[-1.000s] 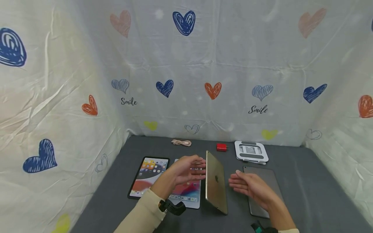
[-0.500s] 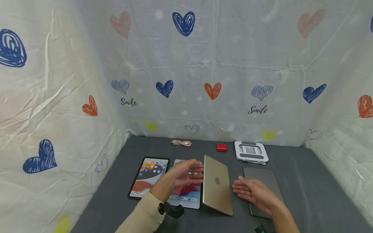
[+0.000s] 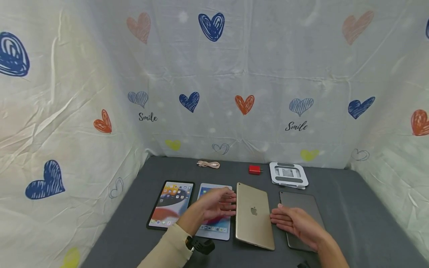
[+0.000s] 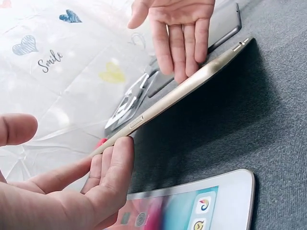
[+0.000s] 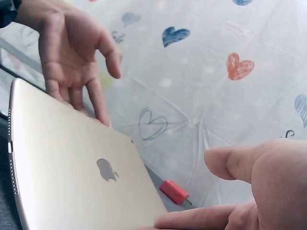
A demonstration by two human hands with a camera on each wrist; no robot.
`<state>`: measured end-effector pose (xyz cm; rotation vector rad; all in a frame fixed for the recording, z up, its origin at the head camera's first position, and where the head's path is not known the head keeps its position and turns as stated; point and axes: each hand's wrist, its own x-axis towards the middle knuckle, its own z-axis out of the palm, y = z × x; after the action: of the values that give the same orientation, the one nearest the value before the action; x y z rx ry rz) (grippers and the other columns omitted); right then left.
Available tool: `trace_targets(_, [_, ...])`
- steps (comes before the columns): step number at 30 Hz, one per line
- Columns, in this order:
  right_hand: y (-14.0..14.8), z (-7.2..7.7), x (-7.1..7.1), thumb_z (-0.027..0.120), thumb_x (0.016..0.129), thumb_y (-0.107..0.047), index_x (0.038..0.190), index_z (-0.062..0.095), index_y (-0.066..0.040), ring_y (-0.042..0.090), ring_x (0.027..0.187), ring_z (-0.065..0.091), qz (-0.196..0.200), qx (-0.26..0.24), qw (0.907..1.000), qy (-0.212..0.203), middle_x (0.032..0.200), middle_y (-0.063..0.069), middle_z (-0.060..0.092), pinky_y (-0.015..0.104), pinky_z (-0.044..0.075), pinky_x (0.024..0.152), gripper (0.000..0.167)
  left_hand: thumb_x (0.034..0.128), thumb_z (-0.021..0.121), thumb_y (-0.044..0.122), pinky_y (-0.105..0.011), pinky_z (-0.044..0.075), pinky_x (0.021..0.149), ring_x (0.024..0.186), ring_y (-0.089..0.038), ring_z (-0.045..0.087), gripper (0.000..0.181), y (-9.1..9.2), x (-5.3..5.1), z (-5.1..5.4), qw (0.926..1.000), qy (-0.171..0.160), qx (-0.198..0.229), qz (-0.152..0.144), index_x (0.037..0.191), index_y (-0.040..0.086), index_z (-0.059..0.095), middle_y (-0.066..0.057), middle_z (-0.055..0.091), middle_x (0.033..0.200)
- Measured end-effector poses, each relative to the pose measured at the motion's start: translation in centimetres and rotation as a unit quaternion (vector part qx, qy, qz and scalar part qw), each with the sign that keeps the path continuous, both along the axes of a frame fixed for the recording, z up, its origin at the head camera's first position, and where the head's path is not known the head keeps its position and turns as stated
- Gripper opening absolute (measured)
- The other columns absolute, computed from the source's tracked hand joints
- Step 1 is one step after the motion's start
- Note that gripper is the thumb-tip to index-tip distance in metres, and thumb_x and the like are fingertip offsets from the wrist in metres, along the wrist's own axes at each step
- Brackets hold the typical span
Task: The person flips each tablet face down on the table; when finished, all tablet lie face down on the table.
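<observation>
The left hand (image 3: 214,204) and right hand (image 3: 299,224), grips spread, were at opposite long edges of the tilted gold tablet (image 3: 254,219). A red charger (image 3: 254,169) lay near the far edge of the bench (image 3: 355,212).

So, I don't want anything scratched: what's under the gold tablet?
Beneath the tilted gold tablet, the left wrist view shows shadowed grey cloth. The tablet hides the rest, so I can't tell whether anything lies there; its downward face can't be made out either.
</observation>
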<state>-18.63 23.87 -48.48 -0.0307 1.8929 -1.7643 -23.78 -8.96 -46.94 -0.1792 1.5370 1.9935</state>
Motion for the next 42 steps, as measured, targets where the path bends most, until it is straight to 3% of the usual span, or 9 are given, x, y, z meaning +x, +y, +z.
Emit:
trace_targets(21, [0.8,0.6,0.3,0.047,0.118,-0.047,0.156,0.036,0.024,0.033,0.141,0.065,-0.019,0.025,0.9995,0.003,0.158,0.037,0.053,0.039,0.057,0.116,0.082,0.1016,0.066,0.02,-0.06,0.06,0.109,0.117,-0.036,0.066,0.044,1.5,-0.1,-1.3,0.9998,-0.014,-0.007,0.016,0.137,-0.005,0.063,-0.023,0.064,0.136])
trace_targets(33, [0.9,0.7,0.2,0.047,0.118,-0.045,0.156,0.037,0.024,0.035,0.141,0.065,-0.045,0.04,0.9982,0.001,0.158,0.037,0.053,0.04,0.058,0.116,0.079,0.1018,0.066,0.021,-0.058,0.063,0.105,0.113,-0.035,0.066,0.038,2.3,-0.3,-1.4,0.9997,-0.01,-0.019,0.012,0.132,-0.002,0.065,-0.02,0.064,0.131])
trace_targets(42, [1.0,0.8,0.4,0.047,0.118,-0.045,0.154,0.041,0.023,0.033,0.139,0.067,-0.051,0.052,0.9973,0.006,0.155,0.035,0.057,0.038,0.059,0.114,0.078,0.1013,0.065,0.024,-0.062,0.059,0.109,0.119,-0.04,0.064,0.051,3.1,-0.3,-1.4,0.9997,0.002,-0.024,0.009,0.14,-0.008,0.058,-0.024,0.059,0.136])
